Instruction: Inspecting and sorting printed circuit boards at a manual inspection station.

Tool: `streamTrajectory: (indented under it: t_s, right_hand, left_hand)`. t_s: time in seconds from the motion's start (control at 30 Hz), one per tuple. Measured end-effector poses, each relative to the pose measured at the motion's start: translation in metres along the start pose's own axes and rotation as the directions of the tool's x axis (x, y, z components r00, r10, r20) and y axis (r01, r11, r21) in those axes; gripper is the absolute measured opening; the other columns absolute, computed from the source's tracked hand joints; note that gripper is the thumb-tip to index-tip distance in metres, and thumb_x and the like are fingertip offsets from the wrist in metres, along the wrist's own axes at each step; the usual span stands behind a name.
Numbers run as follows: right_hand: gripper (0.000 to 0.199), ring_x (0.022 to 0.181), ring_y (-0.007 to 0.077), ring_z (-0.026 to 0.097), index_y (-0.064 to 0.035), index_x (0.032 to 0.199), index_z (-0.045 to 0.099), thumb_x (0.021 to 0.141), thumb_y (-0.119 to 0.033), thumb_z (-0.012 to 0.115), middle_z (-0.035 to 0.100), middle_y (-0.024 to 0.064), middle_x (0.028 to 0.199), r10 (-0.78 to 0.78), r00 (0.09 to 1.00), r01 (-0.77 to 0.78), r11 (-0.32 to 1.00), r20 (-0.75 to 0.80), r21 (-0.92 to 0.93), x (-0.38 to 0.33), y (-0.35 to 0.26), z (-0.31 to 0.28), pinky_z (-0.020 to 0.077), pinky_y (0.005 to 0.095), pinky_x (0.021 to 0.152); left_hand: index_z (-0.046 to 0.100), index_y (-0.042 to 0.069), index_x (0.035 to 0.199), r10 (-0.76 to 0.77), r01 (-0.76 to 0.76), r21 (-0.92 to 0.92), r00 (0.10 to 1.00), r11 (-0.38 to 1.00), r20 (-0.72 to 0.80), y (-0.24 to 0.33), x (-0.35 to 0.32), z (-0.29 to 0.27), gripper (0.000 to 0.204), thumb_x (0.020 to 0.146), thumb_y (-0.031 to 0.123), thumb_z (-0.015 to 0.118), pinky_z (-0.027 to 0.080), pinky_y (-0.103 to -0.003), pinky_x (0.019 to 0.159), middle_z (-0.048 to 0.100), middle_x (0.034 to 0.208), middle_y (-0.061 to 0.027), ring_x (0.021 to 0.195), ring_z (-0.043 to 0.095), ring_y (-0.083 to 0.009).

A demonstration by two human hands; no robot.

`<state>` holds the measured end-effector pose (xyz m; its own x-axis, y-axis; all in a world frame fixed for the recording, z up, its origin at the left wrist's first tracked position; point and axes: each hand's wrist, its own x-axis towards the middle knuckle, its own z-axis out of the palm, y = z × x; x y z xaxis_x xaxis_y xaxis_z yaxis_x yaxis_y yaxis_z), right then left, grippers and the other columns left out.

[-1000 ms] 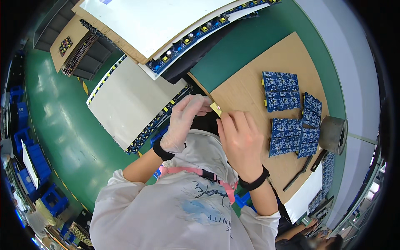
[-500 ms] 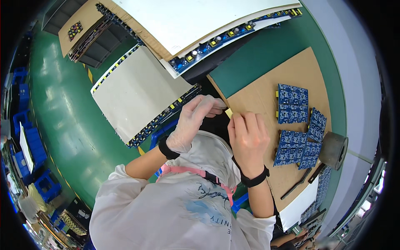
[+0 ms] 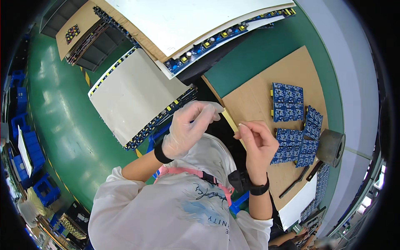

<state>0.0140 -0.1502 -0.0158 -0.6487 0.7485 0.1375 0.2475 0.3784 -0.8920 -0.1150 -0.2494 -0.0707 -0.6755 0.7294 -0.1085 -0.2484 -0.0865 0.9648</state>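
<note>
Blue circuit boards (image 3: 291, 125) laid out on brown cardboard sheet (image 3: 258, 96) over green table (image 3: 250, 62), grey tape roll (image 3: 331, 148) far right. Thin yellow strip (image 3: 230, 121) between both hands: gloved left hand (image 3: 187, 129) grip half open beside it, bare right hand (image 3: 258, 141) pinching its end.

Pretty bright, even overhead light here, barely any hard shadows. The green floor (image 3: 62, 125) has soft glare patches, and the white sheets (image 3: 196, 21) up top are nearly blown out. Heavy fisheye bending plus a black vignette around the rim. Centre is sharp, edges go mushy.
</note>
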Motion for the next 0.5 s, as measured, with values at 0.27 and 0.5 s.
streamTrajectory:
  t_s: [0.27,0.5]
  right_hand:
    - [0.008,0.063,0.0175,0.058,0.0040,0.089,0.060,0.082,0.005,0.056,0.059,0.0094,0.076,0.325,0.937,-0.336,0.726,0.131,0.601,-0.008,-0.007,-0.019,0.0497,0.0282,0.059]
    - [0.017,0.060,0.0203,0.057,0.0032,0.084,0.062,0.068,0.010,0.064,0.058,0.0103,0.073,-0.556,0.831,0.534,0.808,-0.020,-0.250,-0.026,-0.060,-0.035,0.0464,0.0283,0.053]
  left_hand:
    - [0.063,0.002,0.091,0.156,-0.193,0.276,0.976,0.942,0.149,0.021,0.004,0.011,0.014,0.087,0.009,0.053,0.049,-0.026,0.056,0.063,0.074,-0.0073,0.061,0.061,-0.0152]
    - [0.060,0.004,0.069,0.281,-0.669,0.676,0.743,0.309,0.607,0.080,0.038,0.079,0.024,0.083,0.024,0.057,0.045,-0.033,0.046,0.052,0.053,-0.0061,0.050,0.058,-0.0178]
